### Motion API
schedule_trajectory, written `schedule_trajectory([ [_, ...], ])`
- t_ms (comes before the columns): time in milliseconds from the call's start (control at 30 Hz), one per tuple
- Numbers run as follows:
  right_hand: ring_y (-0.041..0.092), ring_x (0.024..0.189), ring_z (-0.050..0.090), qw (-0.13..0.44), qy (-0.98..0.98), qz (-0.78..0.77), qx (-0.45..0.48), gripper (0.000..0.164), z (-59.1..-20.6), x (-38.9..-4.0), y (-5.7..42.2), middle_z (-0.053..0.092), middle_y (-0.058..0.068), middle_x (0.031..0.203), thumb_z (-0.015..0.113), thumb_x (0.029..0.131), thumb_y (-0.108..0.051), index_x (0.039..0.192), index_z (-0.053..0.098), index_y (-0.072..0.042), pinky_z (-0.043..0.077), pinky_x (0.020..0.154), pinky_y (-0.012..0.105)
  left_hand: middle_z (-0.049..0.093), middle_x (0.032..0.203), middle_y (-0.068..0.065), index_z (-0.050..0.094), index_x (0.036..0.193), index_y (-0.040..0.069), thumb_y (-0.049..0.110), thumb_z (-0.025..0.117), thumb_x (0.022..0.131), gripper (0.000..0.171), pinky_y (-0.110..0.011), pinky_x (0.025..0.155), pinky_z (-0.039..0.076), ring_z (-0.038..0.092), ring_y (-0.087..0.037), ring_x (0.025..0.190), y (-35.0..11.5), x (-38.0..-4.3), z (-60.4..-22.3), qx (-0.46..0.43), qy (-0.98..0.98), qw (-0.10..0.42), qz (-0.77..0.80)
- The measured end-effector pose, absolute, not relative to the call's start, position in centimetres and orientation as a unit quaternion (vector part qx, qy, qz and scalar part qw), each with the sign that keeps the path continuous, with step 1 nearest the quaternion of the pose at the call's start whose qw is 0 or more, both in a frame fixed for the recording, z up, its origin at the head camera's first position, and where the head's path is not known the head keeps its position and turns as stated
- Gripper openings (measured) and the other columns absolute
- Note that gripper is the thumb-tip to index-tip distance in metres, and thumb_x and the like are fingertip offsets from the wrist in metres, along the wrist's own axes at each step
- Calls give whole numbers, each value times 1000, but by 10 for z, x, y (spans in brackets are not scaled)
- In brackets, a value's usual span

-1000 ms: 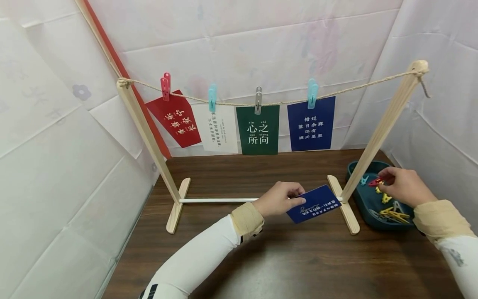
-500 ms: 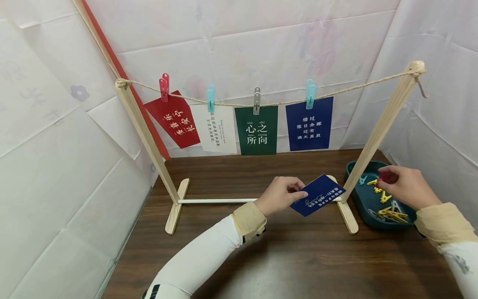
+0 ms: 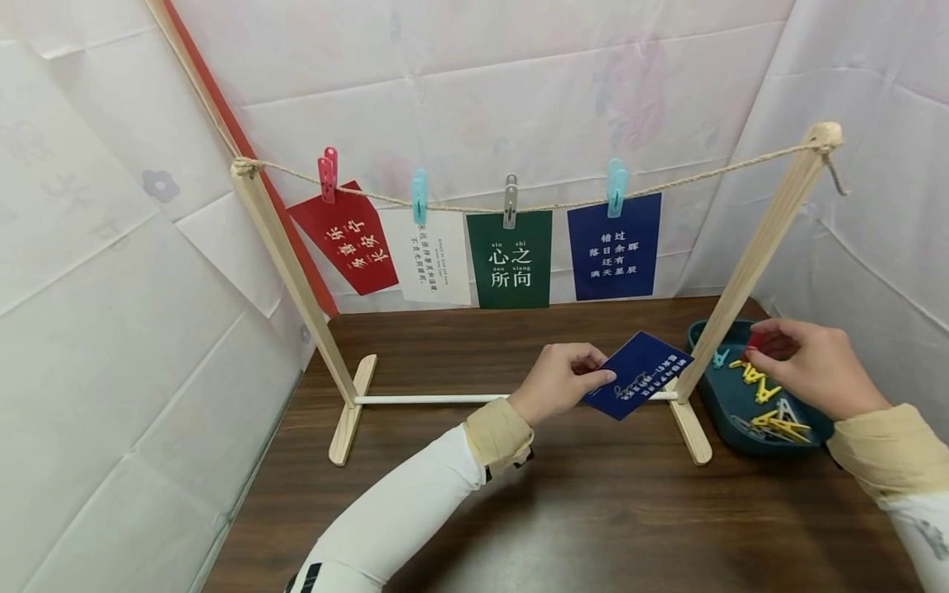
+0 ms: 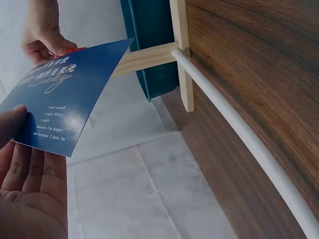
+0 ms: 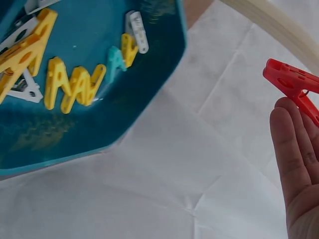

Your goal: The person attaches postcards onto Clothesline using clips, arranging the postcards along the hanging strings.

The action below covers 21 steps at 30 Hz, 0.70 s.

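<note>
In the head view my left hand (image 3: 558, 383) pinches a dark blue card (image 3: 639, 375) with white writing, thumb on its printed face and fingers behind, as the left wrist view shows. The card is tilted above the table, left of the stand's right post. My right hand (image 3: 819, 371) holds a red clothespin (image 5: 291, 82) over the teal basin (image 3: 730, 399). In the right wrist view the clothespin lies against the fingertips; the thumb is out of frame. Yellow clothespins (image 5: 77, 87), a turquoise clothespin (image 5: 115, 64) and grey-white ones lie in the basin.
A twine line (image 3: 712, 175) runs between two wooden posts (image 3: 764, 247). Red (image 3: 348, 239), white (image 3: 437, 263), green (image 3: 511, 263) and blue (image 3: 615, 251) cards hang from it by clothespins. A white rod (image 3: 430, 399) joins the stand's feet above the brown table (image 3: 593, 511).
My right hand has lifted the red clothespin up from the basin's contents. My left hand has raised the blue card slightly and turned it so its right end points higher.
</note>
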State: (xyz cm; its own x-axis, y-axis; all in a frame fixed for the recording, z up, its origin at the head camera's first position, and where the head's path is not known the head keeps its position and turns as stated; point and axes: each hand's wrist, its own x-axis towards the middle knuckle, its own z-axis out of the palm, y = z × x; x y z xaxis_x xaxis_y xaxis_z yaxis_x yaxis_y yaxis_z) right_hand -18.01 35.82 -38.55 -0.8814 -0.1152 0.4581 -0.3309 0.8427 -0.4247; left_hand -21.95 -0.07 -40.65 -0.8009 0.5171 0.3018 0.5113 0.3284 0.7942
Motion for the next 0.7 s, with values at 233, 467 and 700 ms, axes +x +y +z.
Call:
schedule_trajectory([
  [233,-22,75,51,245,-928,242,140,28,-375,-175,353,78,23,87,87,82,7,106,74,10,44,63,1,79,94,-8,79,105,4,12,78,102,9,-16,69,58,65,-1,74,2,-217,-399,312,799,-22,513],
  [467,-22,75,51,259,-927,229,148,30,-367,-173,347,78,21,85,89,80,8,106,74,9,43,65,0,80,96,-9,80,106,4,12,79,101,10,-15,70,58,64,-1,74,6,-214,-393,305,794,-33,524],
  [700,-25,78,49,279,-919,230,160,32,-359,-173,340,78,24,87,88,79,10,108,75,10,42,68,-2,79,97,-10,79,107,3,11,80,100,12,-15,72,58,66,-2,76,9,-215,-386,305,789,-35,532],
])
